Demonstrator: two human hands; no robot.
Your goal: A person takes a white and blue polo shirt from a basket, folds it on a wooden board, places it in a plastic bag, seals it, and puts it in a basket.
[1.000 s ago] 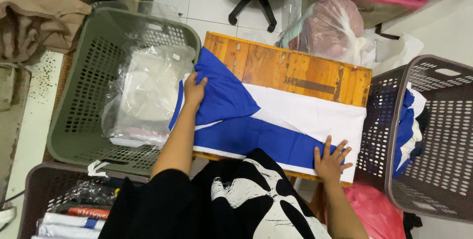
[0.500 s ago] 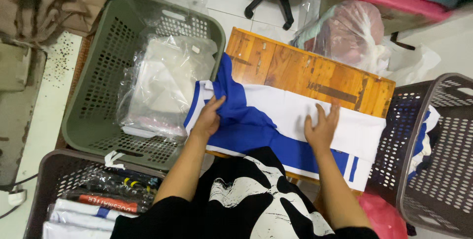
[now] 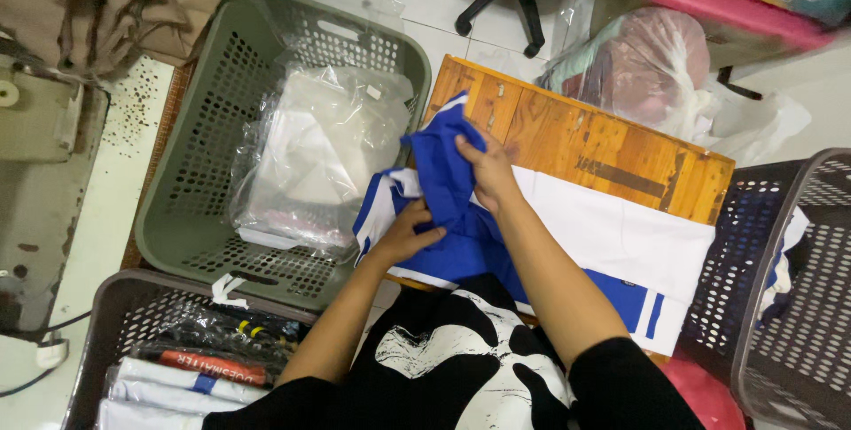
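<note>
Your right hand (image 3: pixel 486 173) pinches raised fold of blue-and-white shirt (image 3: pixel 612 244), fingers closed on cloth. Your left hand (image 3: pixel 409 233) presses flat on shirt's blue part, holding nothing. Shirt lies across wooden board (image 3: pixel 612 142), beside green basket (image 3: pixel 204 146) of bagged garments.

Left hand (image 3: pixel 409 233) pressed flat; right hand (image 3: pixel 486 170) pinched shut, forearms converging
</note>
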